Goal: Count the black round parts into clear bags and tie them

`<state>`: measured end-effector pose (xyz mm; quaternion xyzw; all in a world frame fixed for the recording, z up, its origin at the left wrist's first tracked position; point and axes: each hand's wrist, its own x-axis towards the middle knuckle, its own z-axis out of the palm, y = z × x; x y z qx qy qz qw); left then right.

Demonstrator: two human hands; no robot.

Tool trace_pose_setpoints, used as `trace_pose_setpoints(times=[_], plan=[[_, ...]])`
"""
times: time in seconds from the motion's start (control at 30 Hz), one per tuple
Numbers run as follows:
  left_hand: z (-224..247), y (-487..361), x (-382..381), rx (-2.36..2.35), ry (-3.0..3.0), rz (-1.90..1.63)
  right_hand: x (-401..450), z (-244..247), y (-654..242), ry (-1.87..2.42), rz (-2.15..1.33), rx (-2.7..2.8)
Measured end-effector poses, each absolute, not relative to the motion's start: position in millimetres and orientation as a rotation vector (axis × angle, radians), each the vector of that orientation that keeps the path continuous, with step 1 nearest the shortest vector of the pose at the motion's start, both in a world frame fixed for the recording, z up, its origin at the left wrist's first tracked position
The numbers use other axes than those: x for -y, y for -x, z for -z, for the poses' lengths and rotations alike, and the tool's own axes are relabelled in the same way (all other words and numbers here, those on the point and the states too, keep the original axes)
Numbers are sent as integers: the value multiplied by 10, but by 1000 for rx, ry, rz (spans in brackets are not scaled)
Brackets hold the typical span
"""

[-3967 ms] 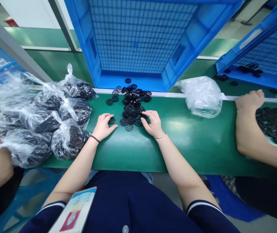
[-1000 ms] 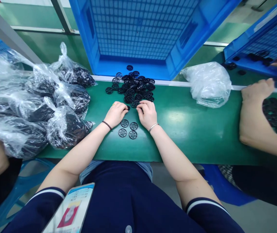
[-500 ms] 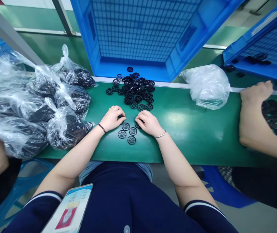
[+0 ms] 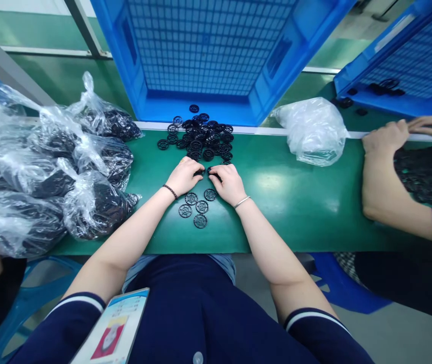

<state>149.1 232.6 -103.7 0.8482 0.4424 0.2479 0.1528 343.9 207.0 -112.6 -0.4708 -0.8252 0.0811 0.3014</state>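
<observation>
My left hand (image 4: pixel 185 177) is at the near edge of a pile of black spoked discs (image 4: pixel 200 134), its fingers closed on a black disc that shows only as a dark edge. Close beside it, my right hand (image 4: pixel 228 183) pinches another dark disc edge, mostly hidden by the fingers. The fingertips of both hands almost meet. Nearer to me, several spoked discs lie flat and apart on the green table (image 4: pixel 276 212), among them one disc (image 4: pixel 210 194) just below my right hand.
Tied clear bags of black parts (image 4: pixel 94 202) crowd the left side. A blue crate (image 4: pixel 196 108) stands tilted behind the pile. To the right are a crumpled clear bag (image 4: pixel 316 134) and a co-worker's arm (image 4: pixel 384 177) beside another dark heap (image 4: pixel 428 174).
Both hands have moved away from me to the pile and closer together. The disc under my right hand now lies uncovered on the table. The whole view has shifted slightly.
</observation>
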Motion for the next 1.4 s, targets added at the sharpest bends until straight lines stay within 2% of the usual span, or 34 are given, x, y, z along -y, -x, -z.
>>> trace_pose_setpoints(times=[0.27, 0.37, 0.57, 0.83, 1.13, 1.23, 1.4], plan=[[1022, -1414, -2132, -1345, -2087, -804, -2062, 1120, -3450, 1255, -310, 2163], [1038, -1400, -2118, -1308, -2168, -822, -2054, 1124, -3457, 1195, -284, 2221], [1061, -1296, -2289, -1468, -2308, -1048, -2177, 1085, -3278, 1183, -144, 2192], [1130, -1212, -2468, -1533, -2282, -969, -2400, 1012, -3012, 1322, 55, 2271], [1062, -1149, -2375, -1622, -1966, -1099, -2155, 1093, -3209, 1295, -337, 2008], [1050, -1067, -2336, -1604, -2001, -976, -2145, 1099, -3222, 1331, -407, 2103], [1065, -996, -2283, -1470, -2174, -811, -2140, 1067, -3198, 1236, -324, 2286]])
